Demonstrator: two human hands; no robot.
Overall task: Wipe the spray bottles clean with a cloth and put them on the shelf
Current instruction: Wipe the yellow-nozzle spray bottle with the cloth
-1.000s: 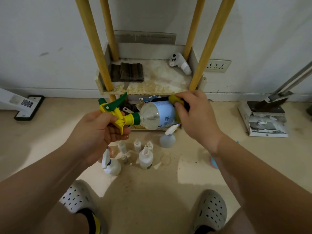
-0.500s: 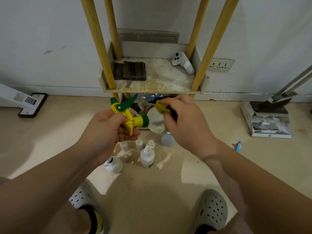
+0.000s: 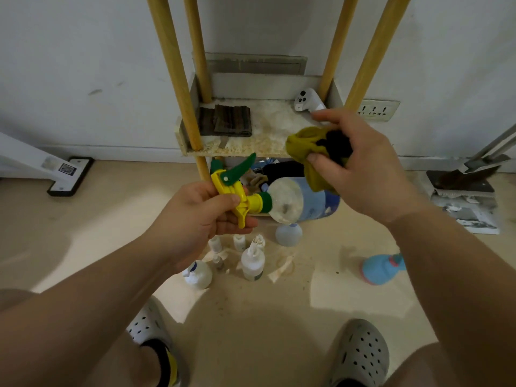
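Note:
My left hand (image 3: 201,216) grips the yellow and green trigger head of a clear spray bottle (image 3: 290,201) with a blue label, held sideways in the air before the shelf. My right hand (image 3: 360,166) holds a bunched yellow and black cloth (image 3: 315,152) that hangs against the bottle's upper far side. Below, on the floor, stand several small white spray bottles (image 3: 252,259), and a light blue bottle (image 3: 381,269) lies at the right. The wooden shelf (image 3: 251,149) with yellow posts stands against the wall just beyond my hands.
On the shelf board lie a dark folded cloth (image 3: 226,120) at the left and a white controller (image 3: 305,100) at the right. A white device base (image 3: 68,174) sits on the floor at left, a stack of papers (image 3: 469,210) at right. My two feet in grey clogs (image 3: 360,356) are at the bottom.
My right hand with the cloth has lifted up and to the right, off the bottle's neck end toward its far side. The bottle's body is now uncovered.

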